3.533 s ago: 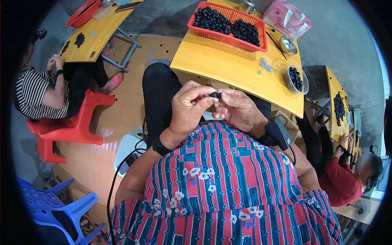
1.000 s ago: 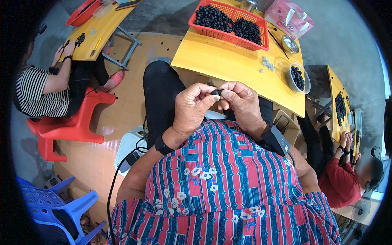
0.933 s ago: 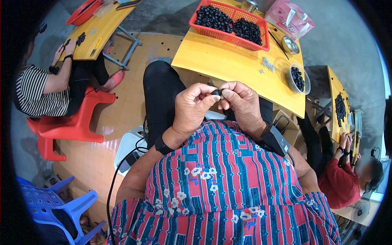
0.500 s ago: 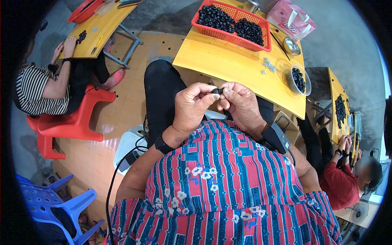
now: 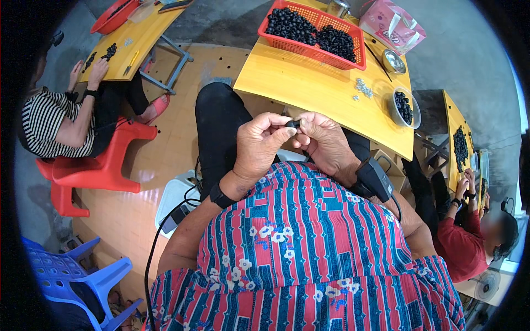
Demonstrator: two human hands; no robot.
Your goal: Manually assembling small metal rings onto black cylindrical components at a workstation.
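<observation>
Over my lap, just off the table's near edge, a small black ring-like part [image 5: 293,124] is pinched between both hands. My left hand [image 5: 259,142] closes on it with thumb and index finger. Against its other side, the thumb and fingers of my right hand [image 5: 328,141] press; they hide much of the part. On the yellow table [image 5: 298,80] beyond lie small silvery metal pieces [image 5: 363,87]. To their right stands a clear plastic bowl [image 5: 415,117] with black parts inside. A red basket [image 5: 309,46] holds two heaps of similar black parts.
A metal bowl [image 5: 393,62], a thin dark rod [image 5: 377,59] and a pink bag [image 5: 389,25] are at the table's far right. Co-workers sit at side tables, one on a red stool [image 5: 99,175] at left. A cable [image 5: 148,265] runs by my left arm.
My hands stay in nearly the same place, fingers shifting slightly on the black part. The left co-worker's hands have moved apart; the right co-worker's hands have also shifted.
</observation>
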